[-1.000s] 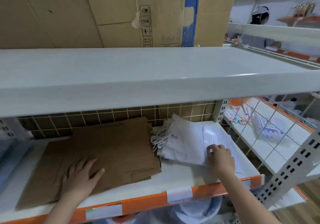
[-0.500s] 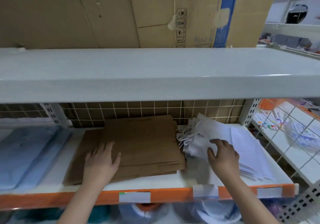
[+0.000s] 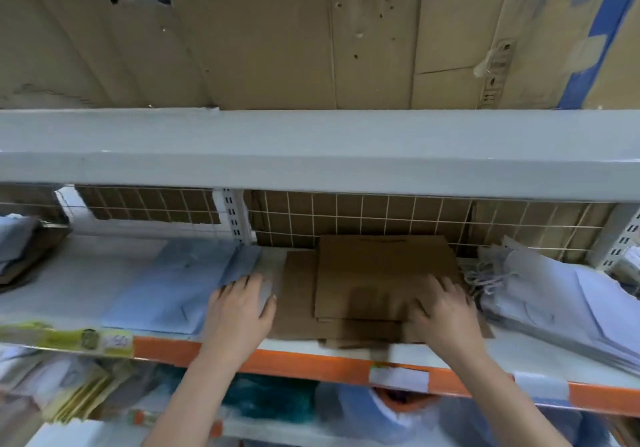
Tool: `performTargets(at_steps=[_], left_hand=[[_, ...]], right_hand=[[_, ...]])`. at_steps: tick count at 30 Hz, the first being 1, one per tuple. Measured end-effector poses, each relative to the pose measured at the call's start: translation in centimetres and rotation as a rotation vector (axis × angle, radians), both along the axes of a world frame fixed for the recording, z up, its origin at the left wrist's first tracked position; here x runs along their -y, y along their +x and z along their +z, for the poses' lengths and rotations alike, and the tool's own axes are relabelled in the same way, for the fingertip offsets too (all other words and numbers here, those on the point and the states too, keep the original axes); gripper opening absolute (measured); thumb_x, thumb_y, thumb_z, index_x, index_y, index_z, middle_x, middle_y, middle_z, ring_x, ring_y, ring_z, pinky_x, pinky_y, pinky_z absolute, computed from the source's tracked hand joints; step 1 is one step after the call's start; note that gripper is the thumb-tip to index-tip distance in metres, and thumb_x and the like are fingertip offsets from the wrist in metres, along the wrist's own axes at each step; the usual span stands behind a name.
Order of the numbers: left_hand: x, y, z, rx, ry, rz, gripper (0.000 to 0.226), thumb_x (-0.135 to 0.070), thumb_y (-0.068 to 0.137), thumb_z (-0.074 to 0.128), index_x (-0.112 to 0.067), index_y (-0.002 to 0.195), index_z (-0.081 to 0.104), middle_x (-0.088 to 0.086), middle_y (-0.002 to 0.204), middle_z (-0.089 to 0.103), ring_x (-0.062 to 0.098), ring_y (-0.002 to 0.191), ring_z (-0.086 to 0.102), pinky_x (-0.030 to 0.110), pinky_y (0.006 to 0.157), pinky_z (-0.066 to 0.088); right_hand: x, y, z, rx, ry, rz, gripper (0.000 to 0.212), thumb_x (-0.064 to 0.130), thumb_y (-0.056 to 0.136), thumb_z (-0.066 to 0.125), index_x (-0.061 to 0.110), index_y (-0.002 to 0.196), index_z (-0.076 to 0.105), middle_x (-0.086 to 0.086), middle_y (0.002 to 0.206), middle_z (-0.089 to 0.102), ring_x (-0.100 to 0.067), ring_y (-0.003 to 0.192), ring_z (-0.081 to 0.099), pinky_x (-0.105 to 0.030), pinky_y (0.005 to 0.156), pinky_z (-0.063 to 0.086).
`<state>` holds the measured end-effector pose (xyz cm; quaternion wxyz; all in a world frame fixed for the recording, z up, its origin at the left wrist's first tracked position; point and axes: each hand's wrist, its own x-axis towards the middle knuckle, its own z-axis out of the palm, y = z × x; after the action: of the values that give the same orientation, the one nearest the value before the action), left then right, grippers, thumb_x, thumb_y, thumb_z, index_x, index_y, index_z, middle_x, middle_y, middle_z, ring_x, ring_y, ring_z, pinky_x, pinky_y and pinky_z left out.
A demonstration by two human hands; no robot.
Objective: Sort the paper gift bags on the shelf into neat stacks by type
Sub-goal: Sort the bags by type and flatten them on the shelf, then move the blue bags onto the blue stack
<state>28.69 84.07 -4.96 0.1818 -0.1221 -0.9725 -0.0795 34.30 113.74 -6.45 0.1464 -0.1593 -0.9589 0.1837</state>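
A stack of flat brown paper bags (image 3: 374,273) lies in the middle of the white shelf (image 3: 79,280). My right hand (image 3: 446,311) rests palm down on the stack's right front part, fingers spread. My left hand (image 3: 242,308) lies flat at the stack's left edge, its fingers reaching onto a pile of light blue bags (image 3: 180,287). A pile of white bags (image 3: 561,301) with cord handles lies to the right of the brown stack. Neither hand grips anything.
The upper shelf board (image 3: 311,149) hangs low over the bags and carries cardboard boxes (image 3: 277,31). A wire grid (image 3: 381,214) backs the shelf. The front edge is an orange rail (image 3: 311,363) with labels. More goods lie on the shelf below.
My view has swung left. My right hand left the white bags and now lies on the brown stack. My left hand slid from the brown stack's top to its left edge.
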Motion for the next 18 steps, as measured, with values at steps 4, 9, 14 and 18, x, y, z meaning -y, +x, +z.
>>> performTargets(at_steps=[4,9,14,18], left_hand=[[6.5,0.0,0.0,-0.048,0.016,0.003,0.029,-0.021,0.072,0.077,-0.007,0.096,0.069,0.008,0.082,0.071,0.030,0.072,0.068,0.040,0.066,0.053],[15.8,0.9,-0.4,-0.089,0.016,0.041,0.039,-0.038,0.079,0.046,-0.011,0.093,0.069,0.003,0.083,0.072,0.027,0.070,0.069,0.037,0.067,0.053],[24.3,2.0,-0.5,-0.134,0.004,0.129,0.038,-0.039,0.076,0.041,-0.015,0.087,0.068,0.004,0.075,0.070,0.029,0.064,0.067,0.035,0.065,0.051],[30.2,2.7,-0.6,-0.101,-0.003,0.211,0.034,-0.040,0.076,0.041,-0.017,0.085,0.065,0.003,0.072,0.067,0.029,0.066,0.065,0.036,0.063,0.049]], right_hand=[[6.4,-0.2,0.5,-0.010,-0.009,0.045,0.042,0.026,0.088,0.053,0.023,0.130,0.051,-0.004,0.126,0.054,-0.029,0.117,0.048,-0.043,0.096,0.039],[15.1,-0.6,0.4,-0.035,0.004,0.112,0.040,0.025,0.090,0.052,0.022,0.130,0.052,-0.003,0.127,0.055,-0.027,0.116,0.049,-0.041,0.093,0.040],[23.9,-1.4,0.2,-0.089,0.017,0.185,0.038,0.026,0.091,0.054,0.022,0.128,0.054,-0.001,0.125,0.057,-0.024,0.115,0.052,-0.040,0.093,0.043],[30.1,-2.5,-0.2,-0.061,0.027,0.247,0.038,0.027,0.091,0.055,0.021,0.129,0.054,-0.001,0.129,0.056,-0.025,0.118,0.050,-0.040,0.094,0.040]])
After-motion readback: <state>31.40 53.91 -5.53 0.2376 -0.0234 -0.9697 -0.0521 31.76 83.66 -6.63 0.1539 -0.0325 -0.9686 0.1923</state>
